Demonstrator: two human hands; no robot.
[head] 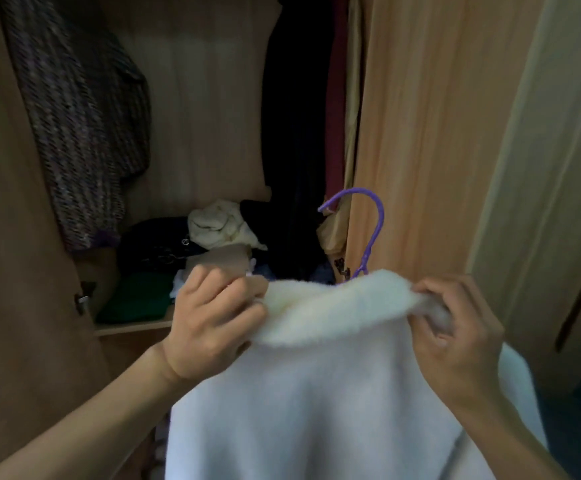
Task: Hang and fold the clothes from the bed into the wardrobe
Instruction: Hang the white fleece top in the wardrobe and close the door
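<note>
Head view: the white fleece garment (316, 393) was held before the open wardrobe (420, 133), on a purple hanger (373, 230) whose hook rose above the collar. The left hand (212, 317) had its fingers curled round the collar's left end; the right hand (455, 334) pinched the right end. 1 striped garment (84, 133) hung inside, above a shelf (133, 327) of piled clothes.

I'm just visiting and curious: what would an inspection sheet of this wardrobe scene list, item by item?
Surface: wardrobe shelf, crowded with clothes.
Job's things: white fleece garment on a purple hanger, hook upright, not yet hung.
Clutter: cream cloth, green folded item, dark pieces heaped on the shelf.
Hands: left hand and right hand each grip an end of the collar.
Cables: nothing seen.
Surroundings: striped knit and dark clothes hanging; open wardrobe door at right.
</note>
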